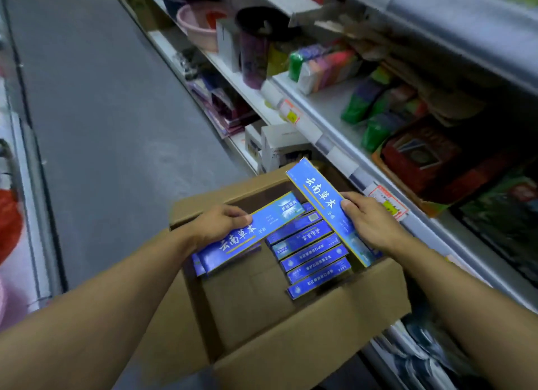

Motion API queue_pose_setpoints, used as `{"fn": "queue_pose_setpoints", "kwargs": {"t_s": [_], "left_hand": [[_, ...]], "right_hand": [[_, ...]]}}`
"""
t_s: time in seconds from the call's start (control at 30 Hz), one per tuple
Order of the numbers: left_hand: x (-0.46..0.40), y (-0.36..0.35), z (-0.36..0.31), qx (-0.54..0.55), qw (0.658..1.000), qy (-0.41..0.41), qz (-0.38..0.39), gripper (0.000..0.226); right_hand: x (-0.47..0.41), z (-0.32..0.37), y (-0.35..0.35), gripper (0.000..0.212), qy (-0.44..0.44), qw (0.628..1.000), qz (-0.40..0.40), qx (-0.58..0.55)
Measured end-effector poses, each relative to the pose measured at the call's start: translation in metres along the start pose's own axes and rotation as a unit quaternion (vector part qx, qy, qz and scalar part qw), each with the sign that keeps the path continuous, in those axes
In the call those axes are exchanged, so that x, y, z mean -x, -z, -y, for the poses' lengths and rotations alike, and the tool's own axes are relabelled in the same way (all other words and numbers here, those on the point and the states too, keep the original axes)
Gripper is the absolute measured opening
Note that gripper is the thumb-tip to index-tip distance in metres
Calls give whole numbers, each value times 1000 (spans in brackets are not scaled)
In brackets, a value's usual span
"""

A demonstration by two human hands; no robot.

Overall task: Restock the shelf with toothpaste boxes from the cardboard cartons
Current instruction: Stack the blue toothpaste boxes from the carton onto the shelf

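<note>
An open cardboard carton (320,331) stands on the floor against the shelving. Inside it, on the right, several blue toothpaste boxes (314,261) stand in a row; the left part shows bare cardboard. My left hand (221,224) grips a blue toothpaste box (253,232) above the carton's left side, with more blue box edges under it. My right hand (369,221) grips another blue toothpaste box (320,197), tilted with its far end raised over the carton's back right corner. The shelf (329,113) lies to the right.
The white shelf holds colourful sponge packs (329,66), green packets (375,113) and a red tray (419,157). Price tags (387,203) line its front edge. Pink basins (201,26) and white boxes (279,145) sit farther along. The grey aisle floor (96,113) stretches left.
</note>
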State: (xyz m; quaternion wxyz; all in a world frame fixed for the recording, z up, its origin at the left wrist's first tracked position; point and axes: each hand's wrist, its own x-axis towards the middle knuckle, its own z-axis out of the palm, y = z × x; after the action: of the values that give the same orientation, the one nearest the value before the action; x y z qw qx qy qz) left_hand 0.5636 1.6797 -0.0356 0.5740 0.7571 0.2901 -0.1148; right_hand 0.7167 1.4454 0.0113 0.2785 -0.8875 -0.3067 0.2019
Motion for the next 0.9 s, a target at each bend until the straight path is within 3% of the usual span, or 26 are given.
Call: {"fn": "queue_pose_setpoints", "kwargs": {"t_s": [0.2, 0.4, 0.77, 0.9], "left_hand": [[43, 18, -54, -98, 990, -96, 24, 9], [81, 19, -126, -194, 962, -176, 74, 23], [129, -47, -255, -240, 906, -320, 137, 7], [140, -77, -291, -263, 887, -342, 166, 16]], "right_hand": [[56, 38, 55, 24, -3, 997, -76, 16], [125, 64, 126, 30, -28, 988, -134, 75], [243, 59, 230, 31, -116, 951, -254, 134], [283, 48, 257, 30, -161, 935, -284, 141]]}}
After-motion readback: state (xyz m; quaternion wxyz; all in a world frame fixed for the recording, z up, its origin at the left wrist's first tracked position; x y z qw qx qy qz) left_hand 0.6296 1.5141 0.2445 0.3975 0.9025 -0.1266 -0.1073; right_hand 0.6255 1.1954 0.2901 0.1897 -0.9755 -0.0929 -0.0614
